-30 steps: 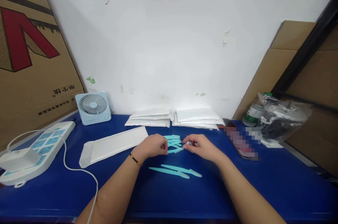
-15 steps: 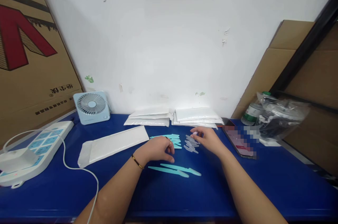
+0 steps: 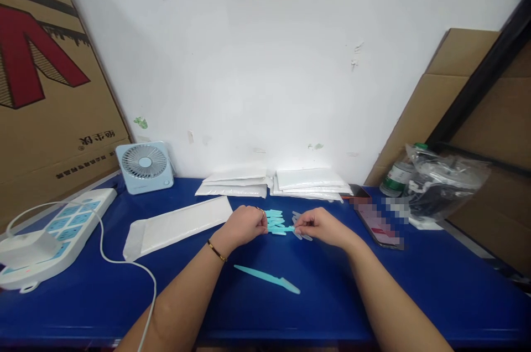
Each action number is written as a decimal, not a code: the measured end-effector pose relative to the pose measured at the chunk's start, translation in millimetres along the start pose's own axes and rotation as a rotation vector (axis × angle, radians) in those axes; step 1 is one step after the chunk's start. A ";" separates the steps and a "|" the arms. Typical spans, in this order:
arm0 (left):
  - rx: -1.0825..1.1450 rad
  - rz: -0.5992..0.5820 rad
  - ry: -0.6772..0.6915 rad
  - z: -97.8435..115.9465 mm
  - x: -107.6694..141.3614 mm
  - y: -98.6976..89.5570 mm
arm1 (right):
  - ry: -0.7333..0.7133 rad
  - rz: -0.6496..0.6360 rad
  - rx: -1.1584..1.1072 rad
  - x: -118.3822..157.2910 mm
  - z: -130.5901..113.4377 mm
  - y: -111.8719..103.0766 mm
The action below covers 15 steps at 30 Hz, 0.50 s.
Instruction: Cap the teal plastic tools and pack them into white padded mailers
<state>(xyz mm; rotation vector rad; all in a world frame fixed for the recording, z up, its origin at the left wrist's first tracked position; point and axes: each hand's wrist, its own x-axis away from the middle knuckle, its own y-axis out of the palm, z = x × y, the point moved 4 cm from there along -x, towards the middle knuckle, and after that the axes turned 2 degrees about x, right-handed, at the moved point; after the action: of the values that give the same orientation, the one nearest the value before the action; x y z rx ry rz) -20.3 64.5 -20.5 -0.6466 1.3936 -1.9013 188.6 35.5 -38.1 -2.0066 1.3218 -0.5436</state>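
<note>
Between my two hands is a turquoise blade-shaped stick (image 3: 289, 228), its handle end pinched by my left hand (image 3: 248, 224) and its other end in the closed fingers of my right hand (image 3: 317, 226). Several more turquoise sticks (image 3: 274, 213) lie in a pile just behind it. Small translucent pieces (image 3: 306, 237) lie partly hidden behind my right fingers. Nearer to me, one turquoise stick with a pale translucent tip (image 3: 265, 276) lies alone on the blue table (image 3: 323, 308).
A white padded packet (image 3: 178, 227) lies left of my left hand. White packets (image 3: 307, 180) are stacked along the wall. A fan (image 3: 145, 168), power strip (image 3: 70, 230) and cable stand left; a phone (image 3: 378, 224), bottle (image 3: 395, 177) and plastic-wrapped item (image 3: 443, 186) are right.
One of the two front sticks has been picked up and now spans my hands. My left fingers have closed, and my right hand has moved slightly left and nearer. The remaining front stick has shifted slightly.
</note>
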 end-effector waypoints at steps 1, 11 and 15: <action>-0.011 0.009 -0.013 -3.2 -0.1 -2.4 | 0.007 0.039 0.002 -0.9 2.9 -2.8; 0.211 -0.378 0.142 11.4 15.7 14.8 | -0.003 0.365 0.224 -2.5 10.0 -23.0; 0.175 -0.419 0.161 25.0 19.0 24.5 | -0.043 0.274 0.101 -0.4 2.0 -17.5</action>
<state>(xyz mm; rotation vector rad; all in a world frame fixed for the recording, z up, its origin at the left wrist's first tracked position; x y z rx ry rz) -8.6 29.9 -36.3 -0.7575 1.2368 -2.4213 200.9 41.2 -26.9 -1.7108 1.4822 -0.4276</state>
